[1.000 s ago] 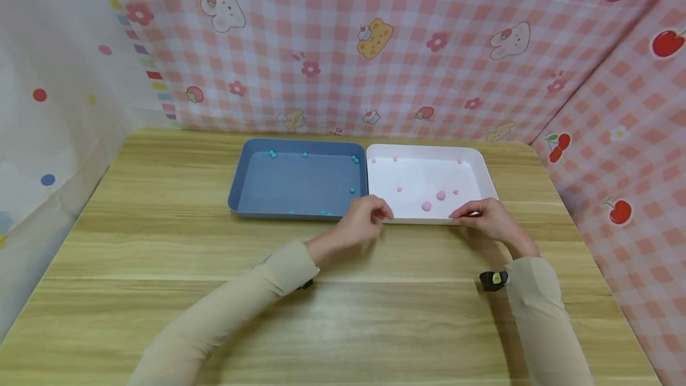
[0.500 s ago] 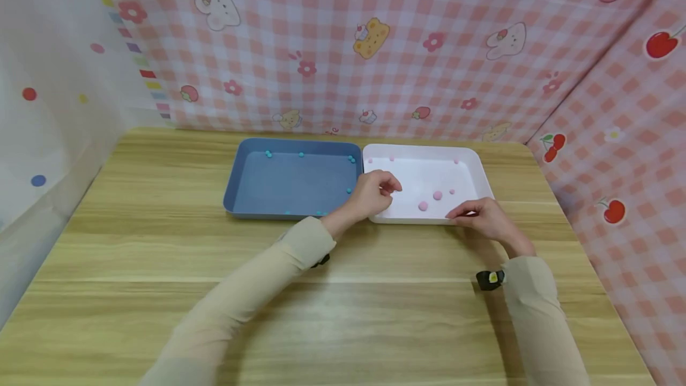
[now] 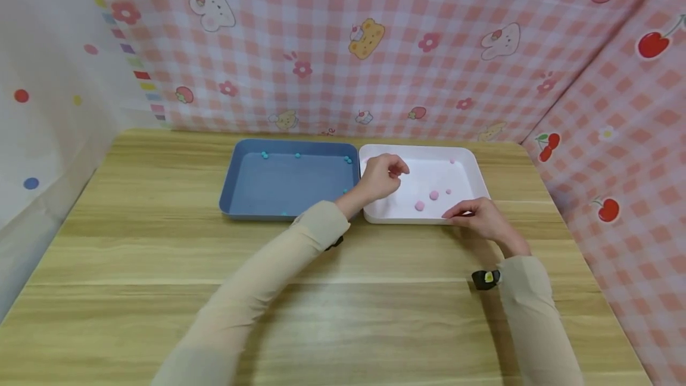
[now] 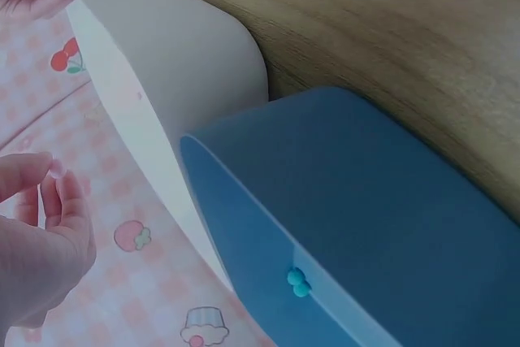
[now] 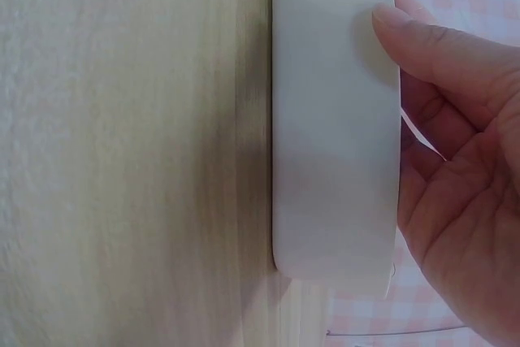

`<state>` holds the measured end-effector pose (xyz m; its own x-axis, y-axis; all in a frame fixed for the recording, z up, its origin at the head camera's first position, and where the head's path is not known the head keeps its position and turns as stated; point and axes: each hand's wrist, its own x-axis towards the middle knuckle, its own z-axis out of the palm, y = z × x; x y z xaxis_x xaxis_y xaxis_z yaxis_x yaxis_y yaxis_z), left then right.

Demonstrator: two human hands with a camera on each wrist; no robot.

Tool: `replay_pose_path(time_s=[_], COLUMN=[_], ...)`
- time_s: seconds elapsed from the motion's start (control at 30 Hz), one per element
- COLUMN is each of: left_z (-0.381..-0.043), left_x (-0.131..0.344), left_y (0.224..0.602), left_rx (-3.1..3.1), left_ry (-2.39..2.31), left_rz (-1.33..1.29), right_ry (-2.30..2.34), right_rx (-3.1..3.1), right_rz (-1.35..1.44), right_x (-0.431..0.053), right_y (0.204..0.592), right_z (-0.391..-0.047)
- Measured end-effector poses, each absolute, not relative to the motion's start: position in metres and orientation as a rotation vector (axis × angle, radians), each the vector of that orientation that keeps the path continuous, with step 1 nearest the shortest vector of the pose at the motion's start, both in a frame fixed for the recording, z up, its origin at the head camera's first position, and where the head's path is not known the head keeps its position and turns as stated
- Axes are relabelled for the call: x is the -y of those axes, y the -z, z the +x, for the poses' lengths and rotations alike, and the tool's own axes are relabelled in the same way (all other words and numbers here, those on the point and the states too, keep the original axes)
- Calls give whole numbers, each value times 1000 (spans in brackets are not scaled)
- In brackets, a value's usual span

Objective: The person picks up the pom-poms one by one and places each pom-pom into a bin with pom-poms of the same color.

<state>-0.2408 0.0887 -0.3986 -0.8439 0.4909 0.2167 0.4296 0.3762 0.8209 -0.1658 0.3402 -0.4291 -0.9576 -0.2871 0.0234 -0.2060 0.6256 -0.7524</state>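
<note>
My left hand [image 3: 382,176] hovers over the left part of the white tray [image 3: 479,177]. In the left wrist view a small pink ball [image 4: 57,169] is pinched between thumb and finger. My right hand [image 3: 479,219] grips the front rim of the white tray near its right corner, with the thumb on the outer wall in the right wrist view. Two larger pink balls [image 3: 434,195] and a small pink ball [image 3: 448,192] lie on the tray floor. Another small pink ball [image 3: 452,161] sits by the back wall. The left hand hides part of the tray.
Touching the white tray on its left is a blue tray [image 3: 289,214] with several small teal balls [image 3: 265,155] near its walls. Both trays stand toward the back of a wooden table [image 3: 396,314]. A pink checked cloth [image 3: 321,34] hangs behind.
My left hand has risen from the front rim of the white tray and moved back over its left part. The right hand keeps its grip on the rim. The head view has shifted slightly.
</note>
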Motion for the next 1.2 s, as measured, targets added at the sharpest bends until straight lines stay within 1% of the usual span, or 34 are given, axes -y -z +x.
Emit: replay_pose_path(time_s=[0.33, 0.67, 0.87, 1.03, 1.2], left_z=[-244, -242, -233, -224, -214], left_x=[-92, -81, -67, -55, -41], left_y=[399, 399, 404, 410, 413], left_rx=[-2592, -2590, -2623, -2624, -2595], left_ry=[-1480, -1521, -1541, -1585, -1658], left_rz=[826, 732, 725, 636, 546], right_ry=[1272, 1271, 1232, 1198, 1143], right_rx=[-2709, -2714, -2724, -2764, -2969], right_rz=[-434, -470, -436, -380, -487], right_x=[-340, -341, -343, -337, -315], right_y=[427, 425, 423, 420, 411], right_z=[-167, -169, -170, -166, -159])
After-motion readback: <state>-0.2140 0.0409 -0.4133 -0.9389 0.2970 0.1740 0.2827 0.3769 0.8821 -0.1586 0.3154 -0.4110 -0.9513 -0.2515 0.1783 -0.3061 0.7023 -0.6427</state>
